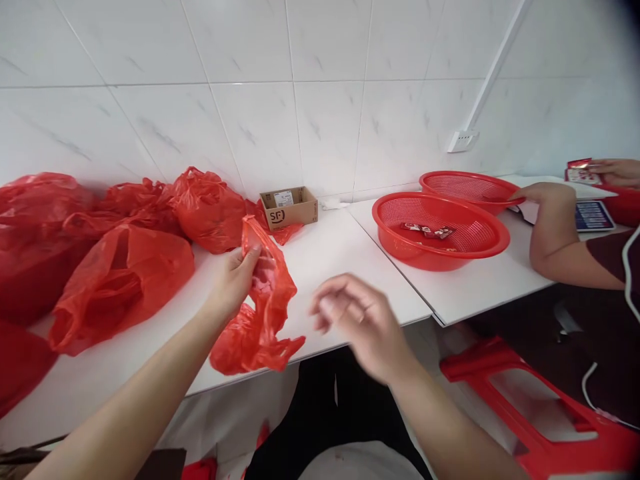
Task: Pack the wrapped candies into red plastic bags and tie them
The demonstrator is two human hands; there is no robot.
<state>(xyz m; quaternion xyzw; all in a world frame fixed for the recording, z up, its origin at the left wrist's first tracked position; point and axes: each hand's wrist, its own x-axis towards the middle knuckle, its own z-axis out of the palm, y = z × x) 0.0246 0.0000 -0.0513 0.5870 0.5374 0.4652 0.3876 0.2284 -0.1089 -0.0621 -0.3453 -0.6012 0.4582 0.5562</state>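
Observation:
My left hand (239, 279) grips the upper part of a thin red plastic bag (273, 293), which hangs down onto the front of the white table. The bag's lower end lies bunched near the table edge. To the right of it, my right hand (357, 320) is in the air, its fingers loosely curled and blurred by motion, apart from the bag. A ring shows on one finger. Just behind the bag stands a small open cardboard box (293, 212).
Filled red plastic bags (125, 273) crowd the table's left side. At right stand a red basket (440, 257) with several small packets and another red basket (465, 183) behind it. A co-worker's arm (557, 233) reaches that rear basket. A red stool (540, 407) is below.

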